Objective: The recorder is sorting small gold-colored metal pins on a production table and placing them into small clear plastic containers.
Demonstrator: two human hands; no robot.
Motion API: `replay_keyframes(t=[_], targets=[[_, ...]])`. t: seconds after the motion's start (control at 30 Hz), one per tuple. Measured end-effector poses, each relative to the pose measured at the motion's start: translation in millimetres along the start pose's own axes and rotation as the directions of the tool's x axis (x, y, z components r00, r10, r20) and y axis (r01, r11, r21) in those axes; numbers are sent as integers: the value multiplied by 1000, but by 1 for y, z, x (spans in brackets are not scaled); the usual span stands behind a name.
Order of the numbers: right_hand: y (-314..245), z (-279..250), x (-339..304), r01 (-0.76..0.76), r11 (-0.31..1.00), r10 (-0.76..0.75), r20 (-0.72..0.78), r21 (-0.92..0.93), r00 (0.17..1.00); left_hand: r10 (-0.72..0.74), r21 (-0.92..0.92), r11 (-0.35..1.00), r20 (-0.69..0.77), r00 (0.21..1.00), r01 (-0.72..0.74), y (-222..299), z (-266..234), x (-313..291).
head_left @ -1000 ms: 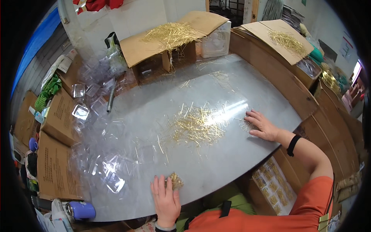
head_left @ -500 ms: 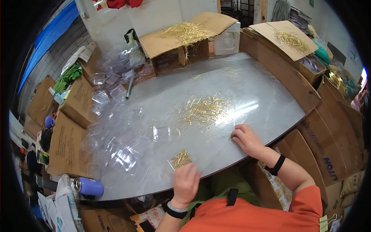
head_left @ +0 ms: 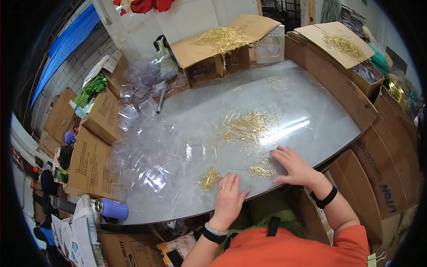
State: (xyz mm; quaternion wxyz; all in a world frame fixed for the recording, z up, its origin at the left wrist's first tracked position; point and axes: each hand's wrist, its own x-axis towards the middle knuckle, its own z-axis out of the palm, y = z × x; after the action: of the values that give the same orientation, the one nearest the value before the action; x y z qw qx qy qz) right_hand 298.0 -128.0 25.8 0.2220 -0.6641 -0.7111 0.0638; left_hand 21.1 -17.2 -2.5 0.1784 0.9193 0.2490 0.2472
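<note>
My left hand (head_left: 227, 196) lies flat near the table's front edge, fingers stretched and holding nothing. Just left of its fingertips is a small heap of thin gold-coloured wire pieces (head_left: 209, 179); whether a clear tray lies under it is hard to make out. My right hand (head_left: 294, 165) is open, thumb and fingers apart, beside another small cluster of gold wire pieces (head_left: 262, 169). Farther back, a larger loose pile of the same gold pieces (head_left: 249, 126) spreads over the grey tabletop (head_left: 187, 100).
Many clear plastic boxes (head_left: 151, 175) cover the table's left side. A purple bottle (head_left: 111, 208) stands at the front left corner. Cardboard boxes (head_left: 91, 155) line the left edge. Cardboard flaps bearing more gold pieces (head_left: 224, 39) and a white fan (head_left: 270, 44) are at the back.
My left hand has moved up and right from beside the left heap and flattened out. My right hand has opened, with a small cluster of gold pieces now visible beside it. The view has shifted slightly.
</note>
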Motion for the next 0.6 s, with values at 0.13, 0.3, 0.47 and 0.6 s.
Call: replay_keyframes(t=[0.13,0.3,0.47,0.6], targets=[[-7,8,-5,87,995,-88,20,55,996,6,1,1000,99,995,-7,4,-1,12],[-16,40,12,221,957,-216,-46,187,975,13,31,999,126,992,-17,6,6,20],[-38,54,32,190,922,-117,-225,338,967,44,31,998,77,996,-46,0,11,16],[-14,44,37,-45,994,1,-409,-99,913,59,48,997,76,995,-63,0,6,19]])
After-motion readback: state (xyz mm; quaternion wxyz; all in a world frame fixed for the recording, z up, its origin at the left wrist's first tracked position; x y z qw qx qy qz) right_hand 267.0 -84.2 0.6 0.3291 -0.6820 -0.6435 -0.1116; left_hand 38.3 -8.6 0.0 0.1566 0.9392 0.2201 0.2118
